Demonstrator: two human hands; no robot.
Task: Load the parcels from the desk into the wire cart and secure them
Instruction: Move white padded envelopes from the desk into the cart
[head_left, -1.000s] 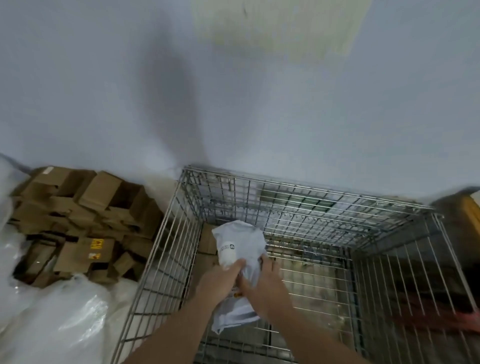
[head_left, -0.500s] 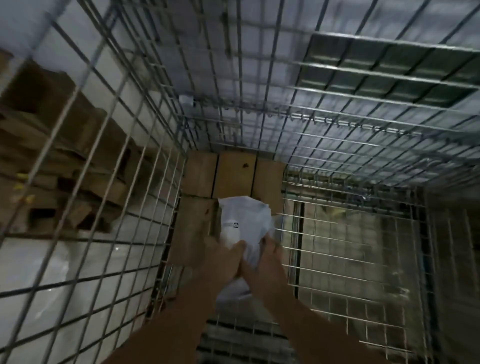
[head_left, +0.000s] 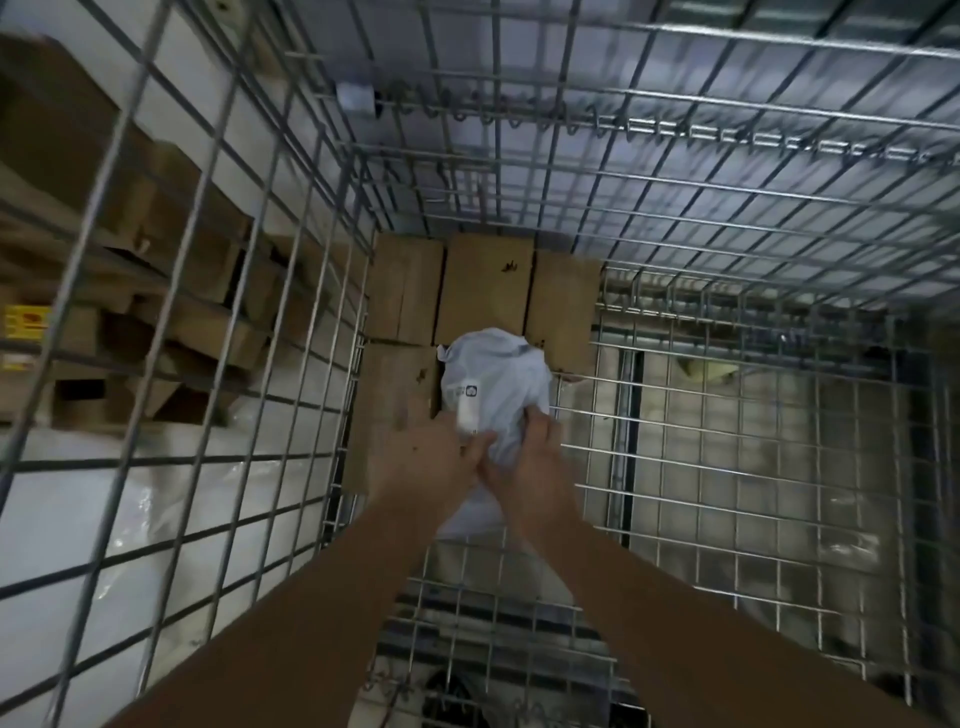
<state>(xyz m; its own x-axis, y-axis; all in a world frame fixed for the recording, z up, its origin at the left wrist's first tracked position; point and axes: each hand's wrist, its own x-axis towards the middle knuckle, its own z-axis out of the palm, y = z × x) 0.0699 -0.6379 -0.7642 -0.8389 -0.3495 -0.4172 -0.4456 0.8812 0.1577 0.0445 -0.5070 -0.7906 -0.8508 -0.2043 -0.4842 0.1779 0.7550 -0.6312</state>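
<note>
Both arms reach down deep inside the wire cart (head_left: 291, 291). A white plastic mailer parcel (head_left: 493, 384) with a small printed label is held between the two hands, low over the cart's floor. My left hand (head_left: 426, 462) grips its left side, and my right hand (head_left: 530, 467) grips its right side with fingers curled into the plastic. Just beyond the parcel, several brown cardboard boxes (head_left: 483, 286) lie flat in the cart's far left corner. The parcel's lower end is hidden behind the hands.
Wire mesh walls surround the arms on all sides. The mesh floor (head_left: 727, 467) lies to the right of the boxes. Outside the left wall are stacked cardboard cartons (head_left: 156, 312) and clear plastic bags (head_left: 104, 519). A pale wall stands behind the cart.
The view has dropped from above the cart's rim to deep inside it. Both hands have carried the white parcel down toward the floor beside the boxes, keeping their grip.
</note>
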